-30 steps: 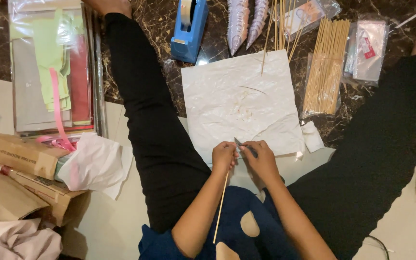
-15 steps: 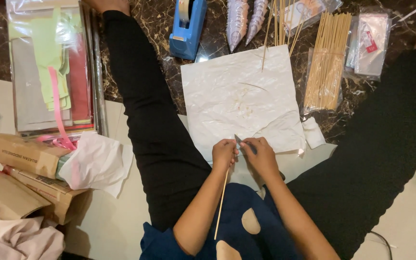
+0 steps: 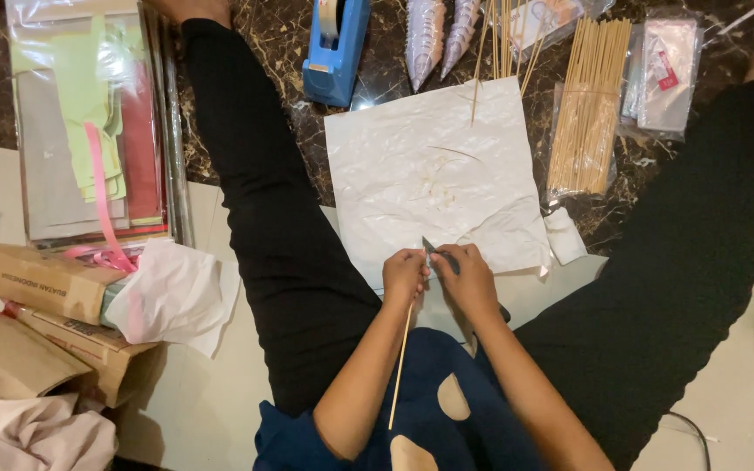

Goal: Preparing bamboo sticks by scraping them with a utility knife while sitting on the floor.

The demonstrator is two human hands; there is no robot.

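My left hand (image 3: 405, 275) and right hand (image 3: 469, 281) meet at the paper sheet's (image 3: 429, 166) near edge, between my legs. The tape dispenser (image 3: 335, 48) lies far left of it, the skewer bundle (image 3: 588, 105) right, the boxes (image 3: 41, 301) near left.

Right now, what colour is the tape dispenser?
The tape dispenser is blue, seen in the head view.

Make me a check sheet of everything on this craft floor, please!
Surface: dark marbled floor, white paper sheet spread on it.
Job's things: thin wooden stick in left hand; small grey blade at right hand.
Clutter: blue tape dispenser, skewer bundle, coloured paper stack, cardboard boxes.
Fingers: both pinched shut.
Cables: thin dark cord, bottom right.
Surroundings: nothing seen.
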